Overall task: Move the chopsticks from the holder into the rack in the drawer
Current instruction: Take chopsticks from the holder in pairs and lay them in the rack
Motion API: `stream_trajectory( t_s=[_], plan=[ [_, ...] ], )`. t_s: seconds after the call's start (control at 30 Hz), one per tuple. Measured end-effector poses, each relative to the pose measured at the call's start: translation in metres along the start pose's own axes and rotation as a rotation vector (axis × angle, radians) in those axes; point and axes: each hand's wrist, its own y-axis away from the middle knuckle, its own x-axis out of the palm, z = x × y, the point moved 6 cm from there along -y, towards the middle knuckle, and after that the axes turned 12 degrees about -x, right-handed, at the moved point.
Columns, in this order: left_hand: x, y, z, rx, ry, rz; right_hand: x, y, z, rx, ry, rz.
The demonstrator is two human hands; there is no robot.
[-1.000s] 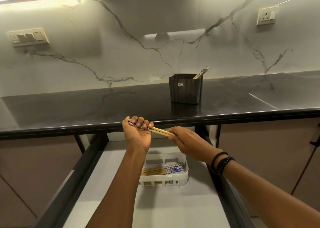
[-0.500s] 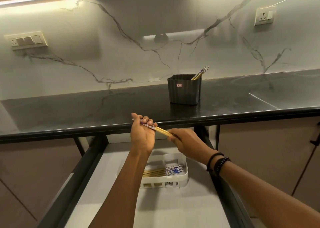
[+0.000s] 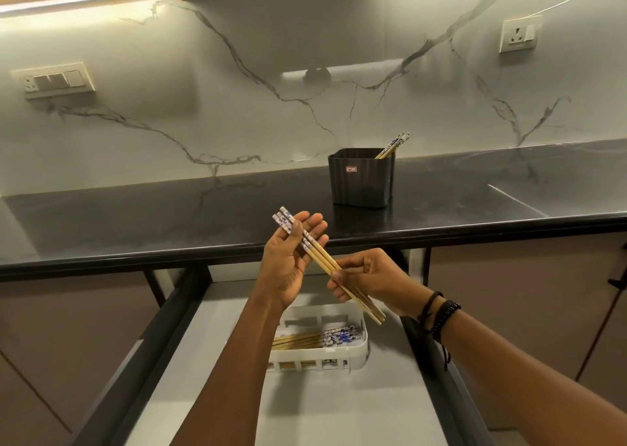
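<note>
A bundle of wooden chopsticks [image 3: 322,259] with blue-and-white patterned ends slants between my hands above the open drawer. My left hand [image 3: 291,259] is spread, fingers apart, with the patterned ends resting across its palm under the thumb. My right hand [image 3: 369,281] pinches the plain lower half. The dark square holder [image 3: 361,179] stands on the black counter behind, with a few chopsticks [image 3: 393,145] leaning out of its right corner. Below my hands the white rack [image 3: 359,352] lies in the drawer with several chopsticks [image 3: 315,338] flat inside, patterned ends to the right.
The grey drawer floor [image 3: 305,408] runs toward me between dark side rails [image 3: 135,350]. The counter's front edge [image 3: 475,230] crosses just behind my hands. Switch plates [image 3: 54,80] sit on the marble wall, left and right. Cabinet fronts flank the drawer.
Both hands have risen from the counter edge toward me with the chopsticks. My left hand has opened from a closed fist, so the patterned ends now show.
</note>
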Motion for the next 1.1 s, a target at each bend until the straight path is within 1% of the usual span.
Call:
stream_trajectory(
  t_s=[0.1, 0.2, 0.33, 0.4, 0.47, 0.53, 0.57, 0.6, 0.67, 0.73, 0.83, 0.97, 1.03, 1.1],
  plan=[
    [0.005, 0.0, 0.009, -0.055, -0.101, 0.019, -0.002, 0.001, 0.004, -0.026, -0.016, -0.02],
    [0.005, -0.002, 0.009, -0.041, -0.137, 0.024, -0.001, 0.001, 0.002, -0.02, -0.001, -0.029],
    [0.001, -0.001, 0.002, -0.005, -0.223, 0.027, -0.003, -0.001, 0.007, -0.076, 0.201, 0.011],
    [-0.001, -0.001, 0.0, 0.006, -0.303, 0.028, -0.009, -0.001, 0.01, -0.11, 0.213, -0.049],
    [-0.001, 0.0, 0.001, -0.014, -0.397, 0.049, -0.018, 0.0, 0.015, -0.166, 0.221, -0.173],
    [0.002, 0.001, 0.006, -0.069, -0.497, 0.119, -0.022, 0.0, 0.022, -0.218, 0.199, -0.262],
    [0.005, 0.002, 0.011, -0.102, -0.543, 0.16, -0.022, 0.001, 0.026, -0.232, 0.173, -0.268],
    [0.009, 0.003, 0.015, -0.137, -0.584, 0.199, -0.02, 0.001, 0.028, -0.238, 0.139, -0.244],
    [0.014, 0.005, 0.025, -0.203, -0.664, 0.259, -0.011, 0.003, 0.032, -0.228, 0.072, -0.125],
    [0.017, 0.008, 0.033, -0.258, -0.744, 0.291, -0.005, 0.005, 0.029, -0.19, 0.088, -0.055],
    [0.017, 0.01, 0.039, -0.334, -0.792, 0.304, -0.005, 0.003, 0.024, -0.14, 0.162, -0.078],
    [0.018, 0.012, 0.037, -0.386, -0.793, 0.338, -0.005, 0.002, 0.024, -0.127, 0.115, -0.073],
    [0.019, 0.011, 0.036, -0.365, -0.805, 0.328, -0.005, 0.002, 0.025, -0.136, 0.087, -0.077],
    [0.019, 0.008, 0.034, -0.309, -0.805, 0.273, -0.006, 0.001, 0.027, -0.155, 0.093, -0.113]
  ],
)
